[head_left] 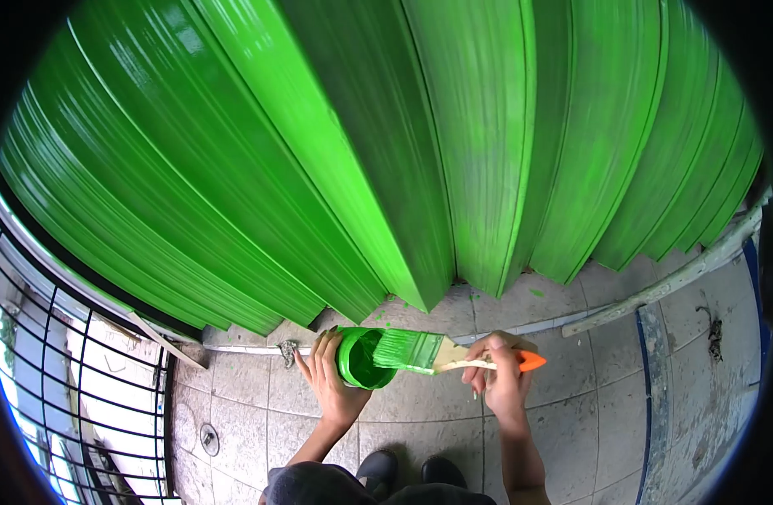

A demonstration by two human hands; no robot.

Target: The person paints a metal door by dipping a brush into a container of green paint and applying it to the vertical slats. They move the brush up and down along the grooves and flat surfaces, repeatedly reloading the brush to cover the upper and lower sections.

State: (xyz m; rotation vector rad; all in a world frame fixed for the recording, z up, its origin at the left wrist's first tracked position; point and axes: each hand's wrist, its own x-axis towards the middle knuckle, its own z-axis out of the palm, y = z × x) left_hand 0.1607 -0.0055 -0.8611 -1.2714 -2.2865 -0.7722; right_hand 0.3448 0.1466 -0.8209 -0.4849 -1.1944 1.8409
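My left hand (334, 389) is wrapped round a small tub (347, 358) of green paint, its open mouth tilted towards the right. In my right hand (506, 374) is a paintbrush (450, 356) with a pale handle that ends in an orange tip. Green paint coats the bristles, which point left and lie at the tub's mouth, over its right rim. Beyond both hands stands a folded metal shutter (353, 168) in green; its left panels look glossy, while several middle and right panels show darker, streaky patches.
Green spots mark the tiled floor (420, 429) and the ledge at the shutter's foot. A black metal grille (92, 379) is at the left. On the right lie a long pale strip (656, 290) and a blue-edged board (656, 379). Two dark shoes (441, 471) show below.
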